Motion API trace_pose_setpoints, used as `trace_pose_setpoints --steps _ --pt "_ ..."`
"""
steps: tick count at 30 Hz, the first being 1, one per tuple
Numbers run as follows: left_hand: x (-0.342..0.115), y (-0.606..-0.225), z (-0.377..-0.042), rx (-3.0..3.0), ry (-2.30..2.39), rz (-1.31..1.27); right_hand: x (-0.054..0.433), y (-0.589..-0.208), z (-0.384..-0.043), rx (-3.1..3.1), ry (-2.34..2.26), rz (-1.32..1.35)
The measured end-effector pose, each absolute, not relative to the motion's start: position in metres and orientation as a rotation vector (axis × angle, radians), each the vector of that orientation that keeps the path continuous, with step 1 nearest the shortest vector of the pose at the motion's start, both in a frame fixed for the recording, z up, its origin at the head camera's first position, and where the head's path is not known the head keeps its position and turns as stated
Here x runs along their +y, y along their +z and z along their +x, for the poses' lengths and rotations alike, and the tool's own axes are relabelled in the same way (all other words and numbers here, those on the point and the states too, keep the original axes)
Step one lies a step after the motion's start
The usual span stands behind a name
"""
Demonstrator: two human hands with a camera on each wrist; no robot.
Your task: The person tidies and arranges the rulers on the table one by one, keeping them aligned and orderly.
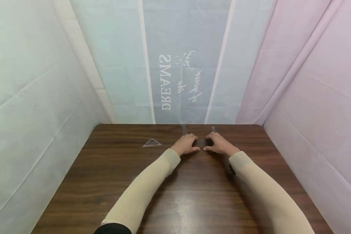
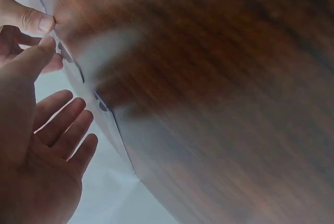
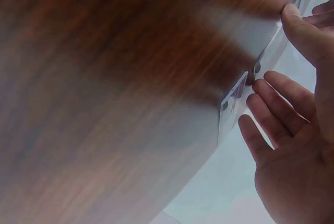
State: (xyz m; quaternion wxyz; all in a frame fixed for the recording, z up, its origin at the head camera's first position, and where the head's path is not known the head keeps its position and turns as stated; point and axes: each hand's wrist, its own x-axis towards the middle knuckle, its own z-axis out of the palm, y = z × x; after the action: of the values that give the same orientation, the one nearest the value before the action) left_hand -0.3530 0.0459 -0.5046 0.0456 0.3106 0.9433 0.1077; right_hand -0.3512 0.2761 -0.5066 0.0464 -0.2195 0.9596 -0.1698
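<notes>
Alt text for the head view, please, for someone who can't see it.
A person's left hand and right hand flank a clear piece toward the far side of a dark wood table. A transparent triangle lies left of them; a pale printed backdrop rises behind.

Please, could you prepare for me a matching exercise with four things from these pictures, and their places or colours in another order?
Column one:
1. Clear triangle
2. Middle clear piece
3. Table
4. Sleeves

Column two:
A. Dark brown, wood-grained
B. Lying to the left of the left grip
C. Pale cream
D. Between the left grip and the right grip

Right pairs: 1-B, 2-D, 3-A, 4-C
</notes>
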Motion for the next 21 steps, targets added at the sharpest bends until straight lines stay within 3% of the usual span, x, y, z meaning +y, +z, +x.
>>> trace_pose_setpoints --steps 21 --pt "0.07 -0.514 -0.353 3.061 0.008 0.831 0.264 -0.494 -0.358 2.848 -0.406 -0.61"
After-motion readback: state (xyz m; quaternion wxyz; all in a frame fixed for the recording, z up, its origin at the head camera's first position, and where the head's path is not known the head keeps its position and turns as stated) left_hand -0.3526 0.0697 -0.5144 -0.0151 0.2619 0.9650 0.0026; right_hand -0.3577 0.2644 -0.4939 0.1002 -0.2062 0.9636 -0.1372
